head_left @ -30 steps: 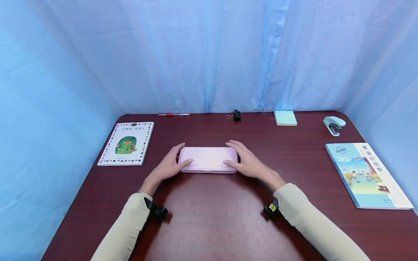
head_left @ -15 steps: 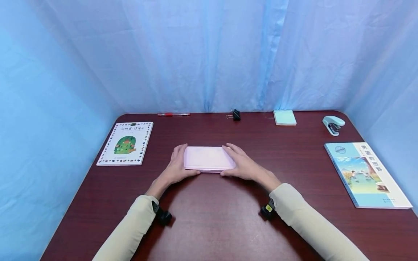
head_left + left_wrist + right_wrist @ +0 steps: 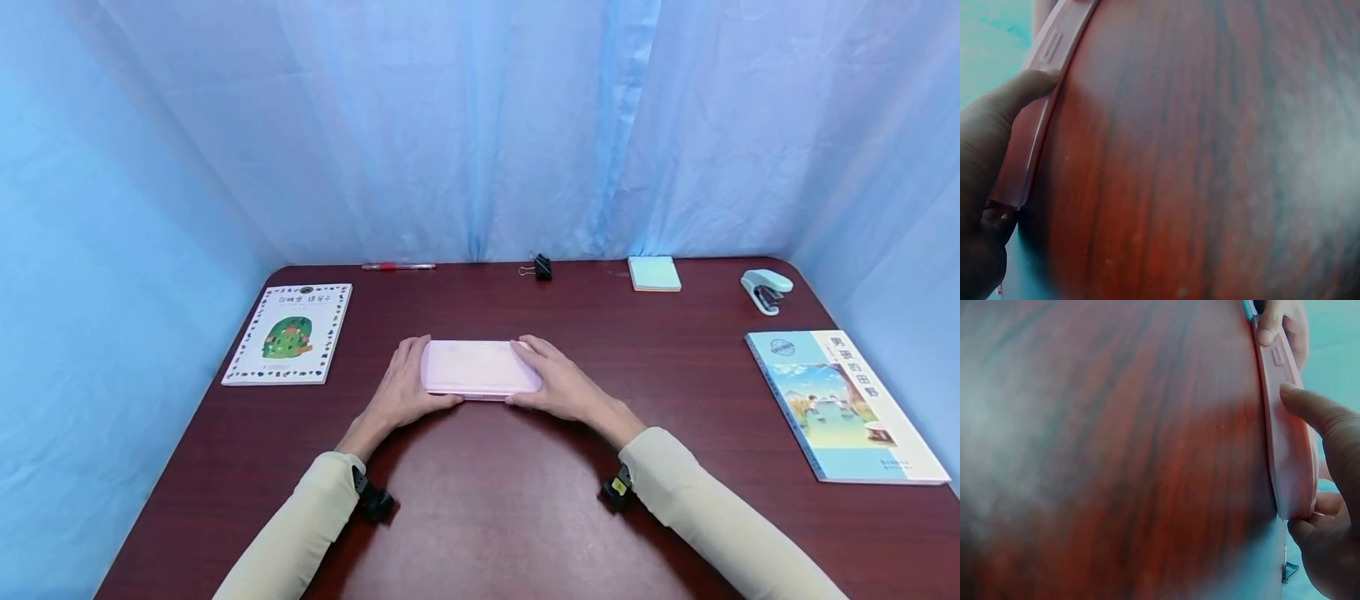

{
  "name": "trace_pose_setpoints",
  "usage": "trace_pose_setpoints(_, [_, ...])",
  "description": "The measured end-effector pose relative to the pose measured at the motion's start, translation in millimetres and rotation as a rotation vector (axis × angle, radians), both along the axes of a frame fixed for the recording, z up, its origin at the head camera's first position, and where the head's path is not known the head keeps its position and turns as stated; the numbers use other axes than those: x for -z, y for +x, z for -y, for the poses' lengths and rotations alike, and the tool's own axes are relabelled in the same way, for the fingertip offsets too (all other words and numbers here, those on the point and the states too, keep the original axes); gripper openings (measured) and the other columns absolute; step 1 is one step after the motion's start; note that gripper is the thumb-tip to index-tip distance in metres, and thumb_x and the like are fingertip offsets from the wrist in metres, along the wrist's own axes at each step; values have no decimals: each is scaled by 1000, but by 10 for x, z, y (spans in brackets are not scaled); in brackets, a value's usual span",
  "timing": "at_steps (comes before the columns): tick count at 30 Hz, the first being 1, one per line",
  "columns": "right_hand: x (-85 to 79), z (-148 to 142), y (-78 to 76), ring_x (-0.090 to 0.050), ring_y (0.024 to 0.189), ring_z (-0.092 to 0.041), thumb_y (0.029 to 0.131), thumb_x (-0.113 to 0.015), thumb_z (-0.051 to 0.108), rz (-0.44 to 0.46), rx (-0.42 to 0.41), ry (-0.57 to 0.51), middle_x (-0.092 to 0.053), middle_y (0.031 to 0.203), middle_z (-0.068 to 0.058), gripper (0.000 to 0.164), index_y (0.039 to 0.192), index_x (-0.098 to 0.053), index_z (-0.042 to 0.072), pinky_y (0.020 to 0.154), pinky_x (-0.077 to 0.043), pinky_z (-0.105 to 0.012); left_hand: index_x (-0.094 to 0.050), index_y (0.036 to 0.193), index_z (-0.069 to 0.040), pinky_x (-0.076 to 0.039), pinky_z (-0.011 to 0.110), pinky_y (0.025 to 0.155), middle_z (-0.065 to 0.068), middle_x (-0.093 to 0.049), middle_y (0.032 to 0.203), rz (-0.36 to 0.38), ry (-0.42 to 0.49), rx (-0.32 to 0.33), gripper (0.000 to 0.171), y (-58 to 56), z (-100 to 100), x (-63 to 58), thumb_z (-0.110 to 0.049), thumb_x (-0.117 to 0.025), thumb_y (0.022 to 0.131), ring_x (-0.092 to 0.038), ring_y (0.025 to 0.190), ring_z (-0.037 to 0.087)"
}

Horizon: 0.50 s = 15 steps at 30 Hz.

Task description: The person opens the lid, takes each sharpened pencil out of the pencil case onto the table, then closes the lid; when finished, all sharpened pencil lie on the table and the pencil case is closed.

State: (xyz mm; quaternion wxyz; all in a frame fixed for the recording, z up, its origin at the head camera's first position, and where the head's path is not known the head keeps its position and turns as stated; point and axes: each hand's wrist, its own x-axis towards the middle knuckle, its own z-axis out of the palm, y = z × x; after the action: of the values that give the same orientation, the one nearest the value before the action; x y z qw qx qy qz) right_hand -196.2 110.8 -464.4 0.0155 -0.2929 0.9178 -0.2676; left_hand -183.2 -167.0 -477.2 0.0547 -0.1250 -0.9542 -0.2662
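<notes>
A pink pencil case (image 3: 480,367), flat and oblong with rounded ends, lies lengthwise on the table between both hands. My left hand (image 3: 402,390) grips its left end, thumb along the near side and fingers round the far side. Its right end is held by my right hand (image 3: 561,385) in the same way. In the left wrist view, the left thumb presses the case's side (image 3: 1032,125) close to a small raised tab. The right wrist view shows both thumbs on that pink side (image 3: 1288,444), with the tab between them. Some fingers are hidden behind the case.
On the dark red table (image 3: 480,500), a white picture book (image 3: 288,333) lies left and a blue-white book (image 3: 843,404) right. Along the back are a red pen (image 3: 397,267), a black binder clip (image 3: 542,267), a notepad (image 3: 654,273) and a stapler (image 3: 767,290).
Both thumbs have moved from the case's top down to its near side. My left hand has shifted slightly right and wraps its end more closely. Over the last half second little differs.
</notes>
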Motion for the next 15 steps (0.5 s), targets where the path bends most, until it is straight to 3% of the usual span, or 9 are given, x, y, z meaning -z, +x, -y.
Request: trace_pose_setpoints(15, [-32, -17, 14, -32, 131, -30, 77, -68, 51, -44, -12, 31, -35, 143, -18, 82, 140, -39, 9, 102, -31, -44, -30, 140, -6, -37, 41, 97, 11, -36, 132, 3, -58, -20, 109, 20, -16, -4, -64, -72, 59, -37, 118, 25])
